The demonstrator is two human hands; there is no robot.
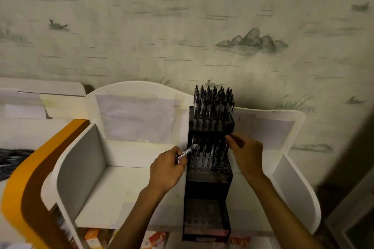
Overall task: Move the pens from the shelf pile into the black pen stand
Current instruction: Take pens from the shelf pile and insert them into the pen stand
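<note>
Both hands are working up at the black pen stand [209, 172], which is sitting on a white shelf [113, 194] against a wall with pale landscape wallpaper [182, 26].

The left hand [168, 170] is curling its fingers round a silvery clear-barrelled pen [187, 151], pinching it between thumb and forefingers. The pen is lying at a slant, its far end pointing up and right toward the stand's middle tier, just at the left edge of that tier. That tier is sitting right between the two hands, and a handful of pens [208, 152] are already standing in its holes, with empty holes showing along the near rows.

The right hand [245, 151] is reaching in from the other side, fingers curled, fingertips up against the stand's right edge, level with the top of the middle tier. Something thin and dark is poking out by its fingertips, maybe a pen, but it's too dim and blurry for me to say whether it's really gripping anything.

Above and beyond both hands, the top tier is packed tight with a bunch of upright pens [213, 107]. Below the wrists, nearer the camera, the lowest tier is showing just rows of holes.

Off to the left of the left hand there's an orange and brown curved panel [26, 188]. The shelf pile itself isn't something I can make out here.
</note>
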